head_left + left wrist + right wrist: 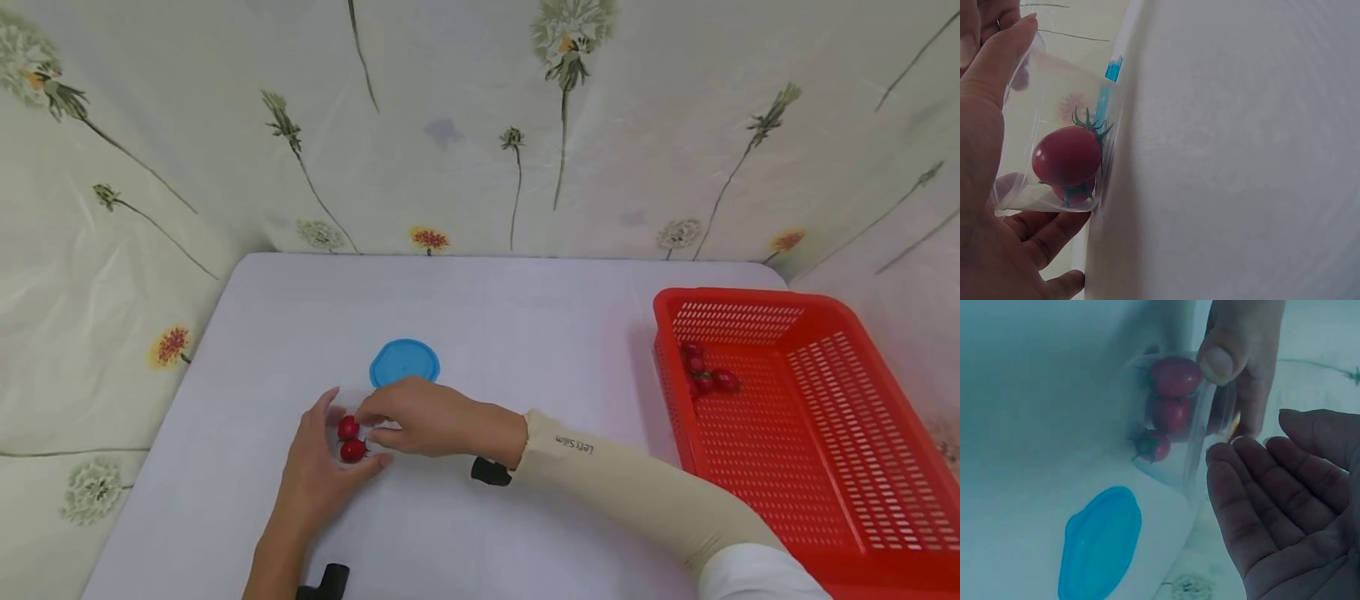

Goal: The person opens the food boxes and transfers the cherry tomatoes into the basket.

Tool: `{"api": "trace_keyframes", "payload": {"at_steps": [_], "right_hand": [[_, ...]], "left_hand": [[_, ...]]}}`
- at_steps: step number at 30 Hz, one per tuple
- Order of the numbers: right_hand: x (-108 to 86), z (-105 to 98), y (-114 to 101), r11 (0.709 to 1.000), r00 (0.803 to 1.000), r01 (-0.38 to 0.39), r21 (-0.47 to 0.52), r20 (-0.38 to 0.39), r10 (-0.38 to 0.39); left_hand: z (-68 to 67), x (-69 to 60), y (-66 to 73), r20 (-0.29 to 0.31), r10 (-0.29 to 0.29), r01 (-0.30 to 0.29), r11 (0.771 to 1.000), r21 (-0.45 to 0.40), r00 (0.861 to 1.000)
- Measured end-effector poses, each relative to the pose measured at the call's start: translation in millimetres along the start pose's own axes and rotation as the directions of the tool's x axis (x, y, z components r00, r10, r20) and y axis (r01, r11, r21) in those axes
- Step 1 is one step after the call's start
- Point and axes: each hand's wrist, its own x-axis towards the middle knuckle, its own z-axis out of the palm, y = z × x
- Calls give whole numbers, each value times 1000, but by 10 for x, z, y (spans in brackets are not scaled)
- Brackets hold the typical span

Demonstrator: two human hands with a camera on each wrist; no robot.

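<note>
A clear plastic container (1044,81) stands on the white table, with small red tomatoes (352,451) inside; in the right wrist view three tomatoes (1171,414) show through its wall. My left hand (309,467) grips the container from the left side, thumb and fingers curved round it. Just over the container's right side is my right hand (431,417), which in the right wrist view (1291,500) has loosely bent fingers and an empty palm, close by the rim. Behind the container lies a blue lid (405,361), flat on the table.
On the right side of the table stands a large red plastic basket (780,475) with slotted walls. Several tomatoes (724,381) lie near its left wall. Floral sheeting (450,125) hangs behind the table (525,308) and along its sides.
</note>
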Motion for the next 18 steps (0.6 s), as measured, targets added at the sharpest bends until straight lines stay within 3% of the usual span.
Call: {"api": "trace_keyframes", "payload": {"at_steps": [9,18], "right_hand": [[262,157,106,999,999,-24,49,35,22],[402,250,-5,987,979,-141,-78,137,151]], "left_hand": [[-27,-15,-19,6,20,-20,1000,-6,1000],[-13,11,-56,-1,69,-69,997,-39,998]]}}
